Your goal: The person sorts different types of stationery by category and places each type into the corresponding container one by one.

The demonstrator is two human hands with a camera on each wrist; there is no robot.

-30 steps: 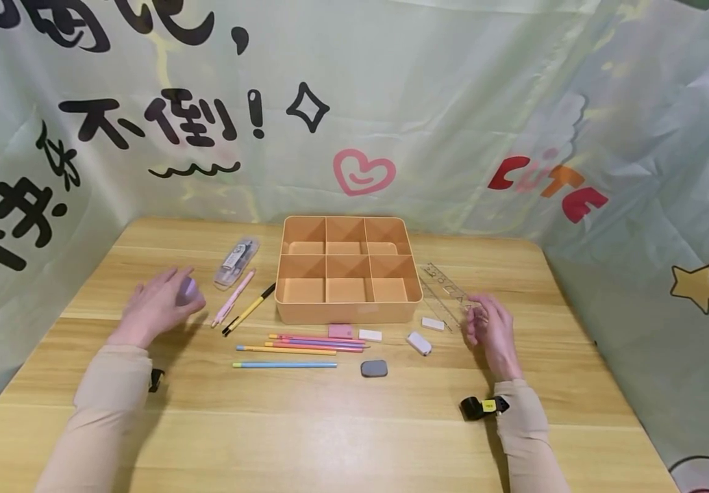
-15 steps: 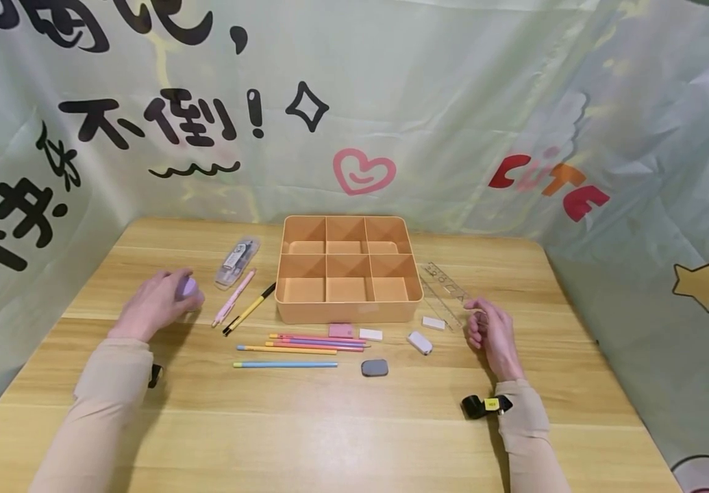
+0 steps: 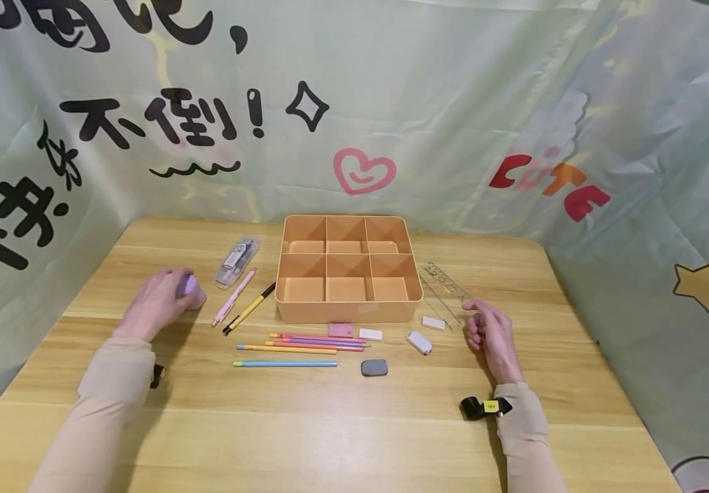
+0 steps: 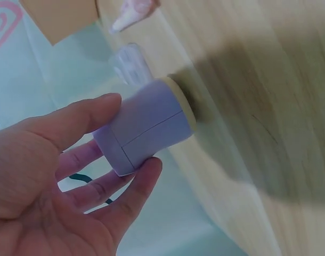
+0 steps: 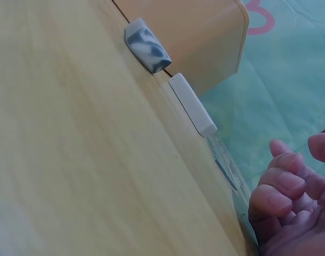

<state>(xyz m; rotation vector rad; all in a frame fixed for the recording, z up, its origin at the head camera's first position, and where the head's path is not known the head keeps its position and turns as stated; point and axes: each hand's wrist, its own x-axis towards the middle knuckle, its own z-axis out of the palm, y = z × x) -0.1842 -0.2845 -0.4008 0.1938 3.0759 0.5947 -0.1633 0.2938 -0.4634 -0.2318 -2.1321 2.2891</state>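
Observation:
My left hand (image 3: 155, 301) holds a small purple block-like object (image 4: 144, 125) with a cream base by its sides, thumb on one side and fingers on the other. Its exact kind is not clear. In the head view it stands on or just over the left part of the table. My right hand (image 3: 491, 335) hovers at the right with fingers loosely curled and nothing in them. Closest to it are clear rulers (image 3: 448, 282) and a white eraser (image 5: 192, 104). A grey-and-white eraser (image 5: 147, 45) lies a little farther off.
A tan six-compartment box (image 3: 348, 313) stands at the back middle. Left of it lie a clear case (image 3: 237, 262), a pink pen (image 3: 233, 298) and a yellow-black pen (image 3: 249, 309). Several pencils (image 3: 285, 364), a pink block (image 3: 340, 330) and a grey eraser (image 3: 374, 368) lie in front.
My left hand has lowered slightly with the purple object, its fingers drawn in closer around it. My right hand has shifted slightly down and away from the rulers.

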